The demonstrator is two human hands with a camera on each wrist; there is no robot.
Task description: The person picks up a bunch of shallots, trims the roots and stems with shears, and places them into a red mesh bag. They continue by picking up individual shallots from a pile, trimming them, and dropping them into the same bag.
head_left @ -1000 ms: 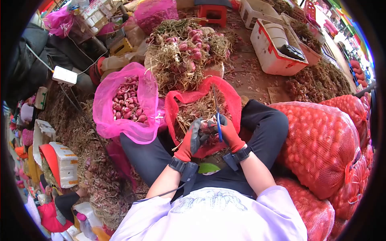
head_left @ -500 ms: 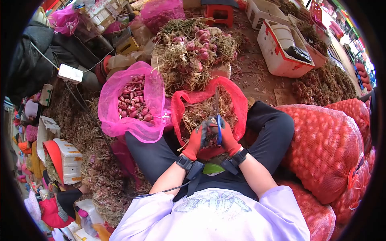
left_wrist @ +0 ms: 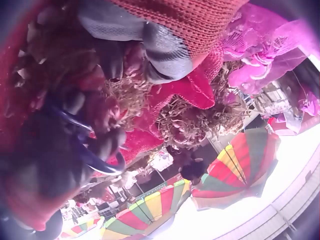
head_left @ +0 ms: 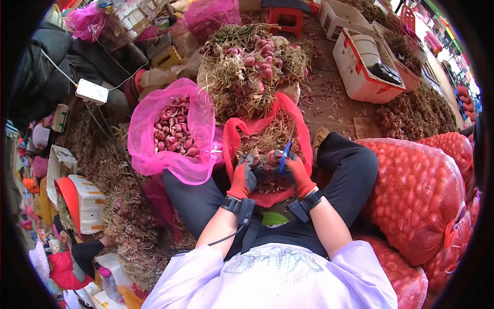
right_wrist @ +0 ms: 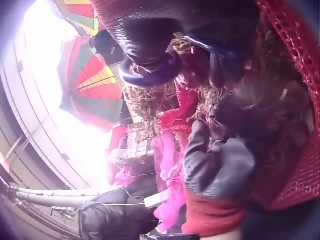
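Shallots [head_left: 268,160] sit bunched between both gloved hands over the red mesh sack [head_left: 257,129] on the person's lap. The left hand [head_left: 243,177] curls its fingers round the bulbs and their dry roots; the right hand [head_left: 297,174] grips blue-handled scissors [head_left: 284,153], blades pointing away from the body. A clean cut probably wants the roots pulled taut, with the left fingertips clear of the blades. Beside the sack, a pink mesh bag [head_left: 149,149] holds trimmed bulbs; beyond lies a heap of untrimmed shallots [head_left: 247,72].
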